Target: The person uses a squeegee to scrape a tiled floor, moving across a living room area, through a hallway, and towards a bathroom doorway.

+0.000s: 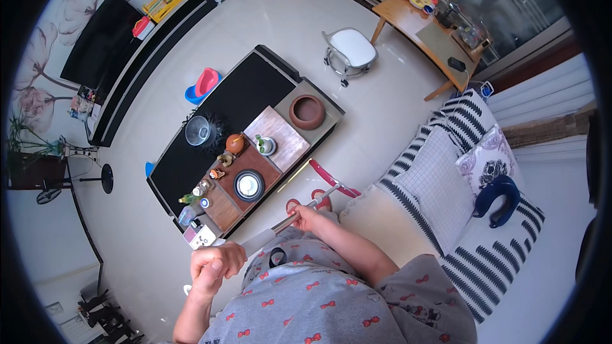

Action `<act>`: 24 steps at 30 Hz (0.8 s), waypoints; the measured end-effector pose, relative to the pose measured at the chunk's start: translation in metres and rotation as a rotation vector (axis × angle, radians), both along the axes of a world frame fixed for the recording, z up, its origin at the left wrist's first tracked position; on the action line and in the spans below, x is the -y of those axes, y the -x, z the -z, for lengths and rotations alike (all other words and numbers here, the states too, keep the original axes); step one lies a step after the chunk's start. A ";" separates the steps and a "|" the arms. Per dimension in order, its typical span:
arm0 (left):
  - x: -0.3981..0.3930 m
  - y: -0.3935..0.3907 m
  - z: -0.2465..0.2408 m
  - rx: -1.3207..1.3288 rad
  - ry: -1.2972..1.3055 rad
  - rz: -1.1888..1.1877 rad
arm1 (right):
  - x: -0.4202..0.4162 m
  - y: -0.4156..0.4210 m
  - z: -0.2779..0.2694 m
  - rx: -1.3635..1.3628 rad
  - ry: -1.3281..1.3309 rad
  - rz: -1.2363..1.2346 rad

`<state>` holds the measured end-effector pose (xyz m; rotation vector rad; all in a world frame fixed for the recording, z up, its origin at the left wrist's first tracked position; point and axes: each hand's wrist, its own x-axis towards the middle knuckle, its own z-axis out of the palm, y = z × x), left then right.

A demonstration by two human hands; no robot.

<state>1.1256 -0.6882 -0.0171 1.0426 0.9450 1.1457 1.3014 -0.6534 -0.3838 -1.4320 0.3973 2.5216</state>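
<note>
I hold a flat mop across my front. My left hand (216, 263) is closed around the top end of its grey handle grip (259, 242). Lower down the metal pole (325, 194), my right hand (305, 219) has its fingers wrapped around the shaft. The mop's long red head (333, 179) lies on the floor between the low coffee table (248, 81) and the sofa (397, 220). Just beyond my right hand show my feet in red slippers (322, 199). A black strap loop (277, 257) hangs by the handle against my shirt.
On the coffee table stand a brown clay bowl (307, 112), a glass bowl (197, 130), a small potted plant (266, 145) and a round tea tray (249, 185). Past it are a wheeled stool (353, 48), a wooden table (401, 16) and pink and blue plastic seats (206, 82).
</note>
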 end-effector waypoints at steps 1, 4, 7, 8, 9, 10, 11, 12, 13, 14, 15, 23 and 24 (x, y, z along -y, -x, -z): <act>-0.001 -0.006 -0.003 -0.009 -0.021 0.013 | -0.003 -0.005 -0.004 0.001 0.008 0.009; -0.011 -0.033 -0.006 -0.007 -0.083 0.083 | -0.011 -0.038 -0.015 -0.004 -0.039 0.114; -0.034 -0.067 0.010 -0.028 -0.121 0.157 | -0.030 -0.080 0.004 0.182 -0.122 0.383; -0.039 -0.075 0.023 -0.018 -0.166 0.188 | -0.040 -0.101 0.021 0.200 -0.194 0.253; -0.045 -0.085 0.033 -0.017 -0.165 0.230 | -0.052 -0.113 0.017 0.254 -0.188 0.392; -0.055 -0.100 0.041 -0.031 -0.198 0.248 | -0.061 -0.134 0.023 0.187 -0.211 0.440; -0.061 -0.112 0.059 -0.025 -0.251 0.287 | -0.075 -0.153 0.033 0.304 -0.230 0.433; -0.067 -0.127 0.077 -0.073 -0.277 0.325 | -0.089 -0.172 0.045 0.426 -0.250 0.428; -0.076 -0.142 0.088 -0.041 -0.315 0.329 | -0.101 -0.191 0.051 0.410 -0.253 0.391; -0.083 -0.155 0.087 -0.046 -0.313 0.299 | -0.110 -0.205 0.055 0.399 -0.255 0.362; -0.090 -0.155 0.088 -0.027 -0.297 0.301 | -0.117 -0.212 0.057 0.381 -0.255 0.349; -0.043 -0.093 0.096 0.006 -0.227 0.220 | -0.080 -0.139 0.054 0.417 -0.202 0.227; -0.029 -0.077 0.094 -0.004 -0.212 0.198 | -0.070 -0.118 0.046 0.430 -0.175 0.210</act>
